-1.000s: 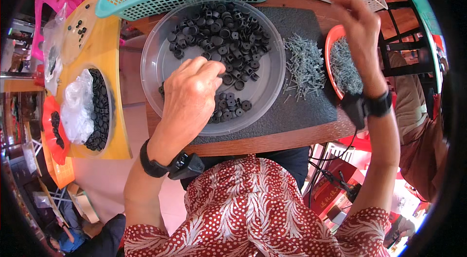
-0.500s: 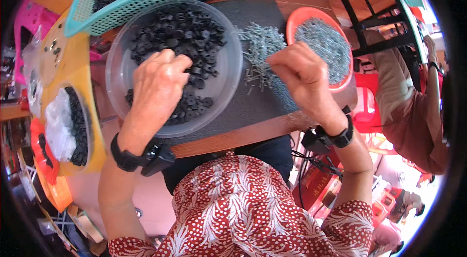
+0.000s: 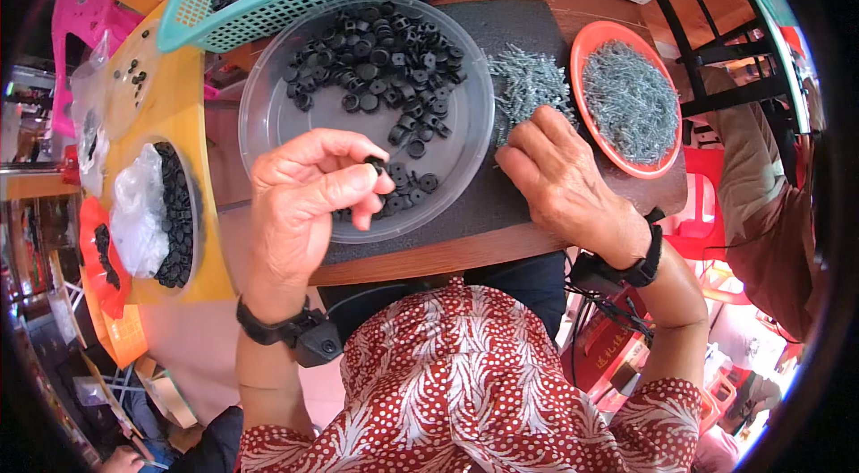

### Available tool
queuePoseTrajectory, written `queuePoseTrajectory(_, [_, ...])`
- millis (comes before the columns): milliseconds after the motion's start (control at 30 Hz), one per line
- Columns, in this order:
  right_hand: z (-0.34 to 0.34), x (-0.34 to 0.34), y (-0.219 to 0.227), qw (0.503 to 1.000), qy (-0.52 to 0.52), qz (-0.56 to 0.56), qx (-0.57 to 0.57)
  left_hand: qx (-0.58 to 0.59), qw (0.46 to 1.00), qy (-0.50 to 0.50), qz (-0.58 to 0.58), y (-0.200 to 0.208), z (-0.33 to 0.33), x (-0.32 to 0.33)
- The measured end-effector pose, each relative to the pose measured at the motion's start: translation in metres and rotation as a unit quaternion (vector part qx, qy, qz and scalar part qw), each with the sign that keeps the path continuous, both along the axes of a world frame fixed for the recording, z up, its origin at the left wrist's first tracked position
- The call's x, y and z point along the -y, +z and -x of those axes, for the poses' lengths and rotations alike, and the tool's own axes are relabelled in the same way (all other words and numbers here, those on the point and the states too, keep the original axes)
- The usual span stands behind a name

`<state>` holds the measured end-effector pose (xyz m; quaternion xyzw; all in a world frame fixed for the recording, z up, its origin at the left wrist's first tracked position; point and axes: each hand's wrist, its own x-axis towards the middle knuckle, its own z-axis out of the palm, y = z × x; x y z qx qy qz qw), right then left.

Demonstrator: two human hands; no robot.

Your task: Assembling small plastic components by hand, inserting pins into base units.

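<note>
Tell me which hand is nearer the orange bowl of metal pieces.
The right hand: it is left of the orange bowl, by the loose metal pile; the left hand is farther left, at the clear tub.

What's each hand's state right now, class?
Left hand: closed, pinching a small black part.
Right hand: curled; whether it holds anything cannot be told.

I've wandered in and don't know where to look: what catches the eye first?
Probably the clear tub of small black parts, left of centre, the left hand pinching one piece over its near side. To its right, an orange bowl of silvery metal pieces stands out, with a loose heap and the right hand beside it. Behind the tub sits a turquoise basket.
</note>
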<state>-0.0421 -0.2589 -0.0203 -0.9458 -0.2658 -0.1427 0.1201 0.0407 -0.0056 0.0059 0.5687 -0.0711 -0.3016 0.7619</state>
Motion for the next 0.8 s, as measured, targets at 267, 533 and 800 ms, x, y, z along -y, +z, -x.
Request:
queuePoseTrajectory(267, [0.006, -0.015, 0.009, 0.995, -0.038, -0.092, 0.015, -0.028, 0.995, 0.019, 0.092, -0.006, 0.016, 0.002])
queuePoseTrajectory(533, [0.004, -0.059, 0.035, 0.938, -0.053, -0.343, 0.006, -0.063, 0.993, 0.032, 0.091, -0.003, 0.027, 0.007])
queuePoseTrajectory(800, [0.005, -0.079, 0.031, 0.902, -0.050, -0.429, -0.006, -0.062, 0.992, 0.052, 0.098, -0.003, 0.036, 0.013])
